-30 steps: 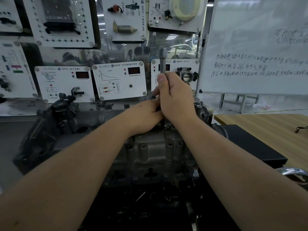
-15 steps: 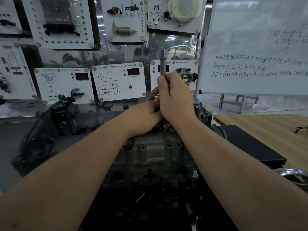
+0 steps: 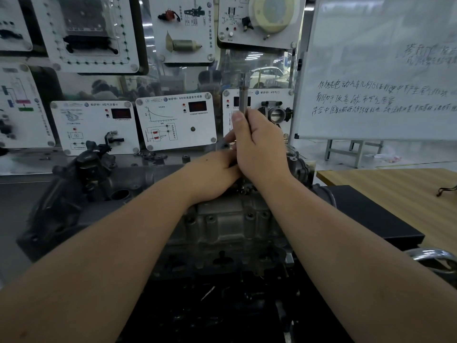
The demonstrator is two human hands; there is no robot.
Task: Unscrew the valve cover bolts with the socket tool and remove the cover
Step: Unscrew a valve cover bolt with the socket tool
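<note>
With your right hand [image 3: 262,147] curled around the upright socket tool [image 3: 243,95] over the valve cover [image 3: 230,219] on the counter, left hand [image 3: 212,174] fingers hidden, any tilt could slip it off the unseen bolt.

Obstacles and clearances, engine station:
- Engine block [image 3: 222,226]: fills the centre; both forearms cross above it.
- Socket tool [image 3: 243,95]: upright at the block's far edge, wrapped by the right hand [image 3: 259,149]; left hand [image 3: 212,177] touches it from the left, closing that side.
- Display panels [image 3: 176,120]: wall just behind the tool; little room beyond.
- Whiteboard [image 3: 380,68]: bounds the right rear.
- Wooden surface [image 3: 395,189]: open room on the right.
- Black housing [image 3: 81,169]: bulks up at left.
</note>
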